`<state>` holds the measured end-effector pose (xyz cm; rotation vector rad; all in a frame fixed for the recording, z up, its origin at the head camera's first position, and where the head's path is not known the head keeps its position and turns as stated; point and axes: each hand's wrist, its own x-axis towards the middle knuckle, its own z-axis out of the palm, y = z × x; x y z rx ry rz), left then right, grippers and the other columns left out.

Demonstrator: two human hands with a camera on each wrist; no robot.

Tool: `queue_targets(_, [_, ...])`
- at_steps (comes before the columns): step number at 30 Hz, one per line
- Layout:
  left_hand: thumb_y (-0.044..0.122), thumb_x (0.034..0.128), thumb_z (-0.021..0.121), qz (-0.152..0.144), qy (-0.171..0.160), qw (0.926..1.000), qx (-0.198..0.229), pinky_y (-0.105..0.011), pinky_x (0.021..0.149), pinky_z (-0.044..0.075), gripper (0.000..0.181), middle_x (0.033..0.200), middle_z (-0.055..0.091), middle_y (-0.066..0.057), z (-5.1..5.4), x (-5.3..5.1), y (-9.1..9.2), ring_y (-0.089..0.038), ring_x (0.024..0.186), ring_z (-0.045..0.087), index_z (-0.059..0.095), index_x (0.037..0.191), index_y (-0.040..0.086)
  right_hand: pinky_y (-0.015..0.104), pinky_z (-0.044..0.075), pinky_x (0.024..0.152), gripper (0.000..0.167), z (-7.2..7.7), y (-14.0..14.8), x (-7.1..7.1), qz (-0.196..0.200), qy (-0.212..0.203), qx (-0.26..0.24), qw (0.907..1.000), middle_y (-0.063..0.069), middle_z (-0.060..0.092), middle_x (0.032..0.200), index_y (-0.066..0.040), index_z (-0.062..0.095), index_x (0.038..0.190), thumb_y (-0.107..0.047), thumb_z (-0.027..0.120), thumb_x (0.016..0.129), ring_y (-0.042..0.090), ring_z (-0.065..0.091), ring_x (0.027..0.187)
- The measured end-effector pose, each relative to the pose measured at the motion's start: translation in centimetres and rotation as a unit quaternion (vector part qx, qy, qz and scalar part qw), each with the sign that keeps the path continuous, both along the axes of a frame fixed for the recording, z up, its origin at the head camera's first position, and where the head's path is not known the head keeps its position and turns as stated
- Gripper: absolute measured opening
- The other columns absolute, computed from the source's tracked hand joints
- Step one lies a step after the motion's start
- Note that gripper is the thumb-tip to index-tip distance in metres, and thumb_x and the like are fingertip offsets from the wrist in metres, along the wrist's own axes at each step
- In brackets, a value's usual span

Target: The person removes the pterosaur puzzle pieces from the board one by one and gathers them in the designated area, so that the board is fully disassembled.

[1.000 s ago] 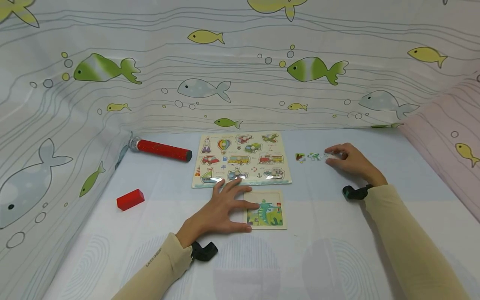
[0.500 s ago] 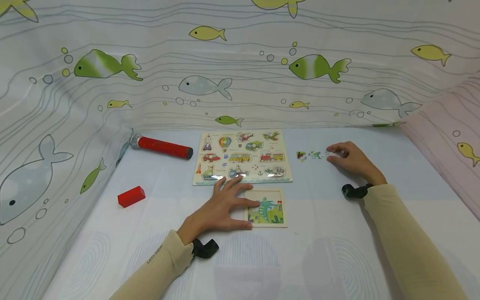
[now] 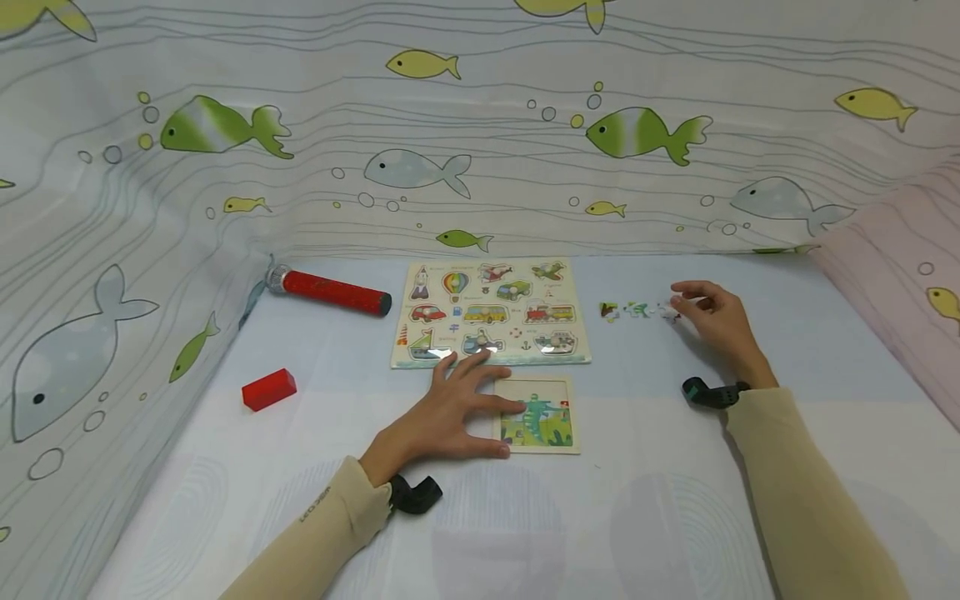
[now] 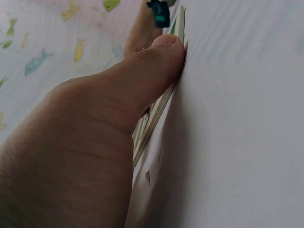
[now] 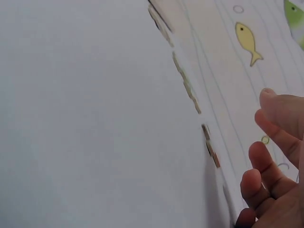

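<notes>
- Wooden and pale: saw a small square puzzle with a teal animal on a green picture (image 3: 557,425), flat on the white and light blue table (image 3: 337,367), just on the near side of a big cream board with bright pictures of cars, boats and planes (image 3: 491,321).
- Spread the left hand (image 3: 442,417) wide over the left side of the small puzzle, thumb at the near corner, pointing finger on the picture.
- Had two more fingertips of that hand over the near edge of the big board.
- Held the right hand (image 3: 716,329) well apart from the left, thumb and pointing finger parted, other fingers softly bent.
- Saw three small flat bits in a row by that hand: a dark green and yellow bit (image 3: 608,311), a green and white bit (image 3: 636,309), and a white bit with red marks (image 3: 664,311), closest to the thumb.
- Could not tell about any touching there.
- Saw, over on the left, a red tube with a silver end and a black end (image 3: 337,292), and nearer, a red box-shaped block (image 3: 268,389).
- Wore long beige sleeves (image 3: 813,492).
</notes>
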<state>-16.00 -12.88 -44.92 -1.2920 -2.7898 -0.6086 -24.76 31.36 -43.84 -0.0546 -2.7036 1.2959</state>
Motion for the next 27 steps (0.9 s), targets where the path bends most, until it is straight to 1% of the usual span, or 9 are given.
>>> queue_targets(3, [0.069,0.0835,0.069,0.001,-0.003,1.0000,-0.001,-0.067,0.119,0.008,0.054,0.157,0.045,0.006,0.1,0.0,0.1,-0.029,0.159,0.016,0.064,0.133,0.048,0.021,0.040,0.073,0.046,0.2,-0.6,0.3,0.017,0.008,0.006,0.9998,0.003,0.058,0.118,-0.010,0.064,0.134,-0.042,0.061,0.101,0.009,0.051,0.090])
queue_targets(6, [0.069,0.0827,0.070,0.000,-0.004,1.0000,0.005,-0.068,0.119,0.008,0.054,0.156,0.046,0.005,0.2,0.0,0.1,-0.030,0.158,0.018,0.065,0.132,0.048,0.022,0.040,0.072,0.043,0.6,-1.3,0.5,0.045,0.010,0.016,0.9988,0.004,0.059,0.118,-0.013,0.065,0.133,-0.042,0.062,0.101,0.011,0.051,0.089])
queue_targets(11, [0.068,0.0811,0.072,0.002,-0.003,1.0000,0.008,-0.067,0.119,0.008,0.055,0.156,0.046,0.005,0.1,0.0,0.1,-0.031,0.158,0.018,0.065,0.132,0.048,0.022,0.042,0.069,0.037,1.6,-3.1,0.8,0.106,0.020,0.031,0.9937,0.005,0.062,0.112,-0.012,0.067,0.130,-0.035,0.064,0.101,0.015,0.051,0.087])
queue_targets(13, [0.069,0.0810,0.072,0.003,-0.001,1.0000,0.005,-0.067,0.119,0.008,0.056,0.156,0.046,0.005,0.1,0.0,0.0,-0.031,0.158,0.018,0.065,0.132,0.048,0.022,0.042,0.069,0.034,2.1,-4.0,1.1,0.134,0.023,0.033,0.9902,0.007,0.064,0.110,-0.010,0.068,0.128,-0.031,0.065,0.101,0.016,0.052,0.086])
queue_targets(15, [0.068,0.0809,0.072,0.002,0.003,1.0000,0.009,-0.068,0.118,0.009,0.056,0.156,0.046,0.004,0.0,0.0,0.0,-0.032,0.158,0.018,0.065,0.132,0.048,0.023,0.043,0.069,0.032,2.5,-5.0,1.3,0.162,0.018,0.030,0.9861,0.008,0.066,0.107,-0.009,0.069,0.125,-0.028,0.066,0.100,0.017,0.053,0.085])
queue_targets(18, [0.068,0.0810,0.072,0.003,0.006,0.9999,0.015,-0.068,0.118,0.009,0.055,0.156,0.047,0.004,0.0,0.0,0.0,-0.032,0.158,0.019,0.066,0.131,0.047,0.024,0.044,0.069,0.029,2.9,-6.5,1.4,0.212,-0.006,0.022,0.9770,0.008,0.065,0.102,-0.009,0.071,0.122,-0.026,0.068,0.099,0.018,0.055,0.081])
queue_targets(21, [0.067,0.0809,0.073,0.004,0.004,0.9998,0.020,-0.068,0.118,0.008,0.054,0.156,0.047,0.003,0.0,0.0,0.1,-0.033,0.158,0.020,0.066,0.131,0.047,0.025,0.044,0.067,0.026,3.0,-7.9,1.6,0.261,-0.029,0.016,0.9648,0.007,0.063,0.096,-0.011,0.072,0.120,-0.024,0.070,0.097,0.019,0.055,0.077])
queue_targets(24, [0.067,0.0810,0.073,0.004,0.000,0.9998,0.019,-0.068,0.119,0.007,0.054,0.156,0.046,0.003,0.0,0.0,0.1,-0.033,0.158,0.019,0.066,0.131,0.047,0.025,0.042,0.064,0.025,2.9,-9.3,1.9,0.305,-0.034,0.010,0.9517,0.005,0.063,0.091,-0.012,0.073,0.120,-0.020,0.071,0.096,0.018,0.053,0.072])
queue_targets(27, [0.067,0.0813,0.072,0.006,-0.005,0.9999,0.015,-0.068,0.119,0.007,0.055,0.157,0.046,0.002,0.1,0.0,0.1,-0.033,0.158,0.018,0.066,0.132,0.047,0.026,0.042,0.063,0.027,2.5,-10.8,2.4,0.348,-0.037,0.002,0.9367,0.002,0.067,0.092,-0.013,0.073,0.121,-0.019,0.073,0.095,0.017,0.051,0.070])
